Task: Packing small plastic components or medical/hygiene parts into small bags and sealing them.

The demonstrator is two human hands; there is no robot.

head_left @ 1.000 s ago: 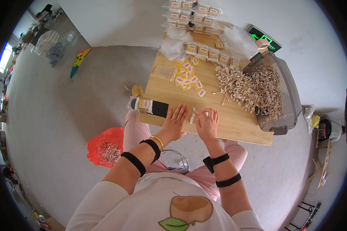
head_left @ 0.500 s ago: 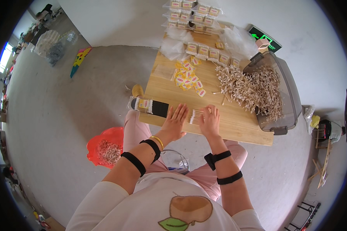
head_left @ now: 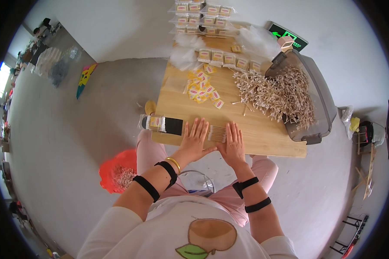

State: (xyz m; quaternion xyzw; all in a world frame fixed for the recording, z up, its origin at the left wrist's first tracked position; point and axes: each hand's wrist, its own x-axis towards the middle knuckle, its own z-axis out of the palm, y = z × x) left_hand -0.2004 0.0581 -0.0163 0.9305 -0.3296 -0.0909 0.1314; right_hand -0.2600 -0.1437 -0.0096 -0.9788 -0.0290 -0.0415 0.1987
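A flat row of cotton swabs (head_left: 217, 134) lies on the wooden table (head_left: 263, 138) between my two hands. My left hand (head_left: 195, 139) rests with fingers stretched out along the row's left end. Along its right end lies my right hand (head_left: 232, 144), its fingers straight as well. Left of my left hand is a black strip (head_left: 173, 127), and on it sits a clear bag of swabs (head_left: 155, 124) with a yellow and white card. Farther back is a scatter of yellow and white cards (head_left: 202, 88).
A grey plastic bin (head_left: 326, 105) lies tipped at the right, with a heap of loose swabs (head_left: 285, 93) spilling out. Filled swab packs (head_left: 217, 58) line the back, beside clear bags (head_left: 257, 41) and stacked packs (head_left: 203, 19). A red bag (head_left: 110, 166) holding swabs is on the floor.
My right hand has gone from bent fingers over the swabs to lying flat at their right end. My left hand stays flat at the other end. The view has shifted slightly.
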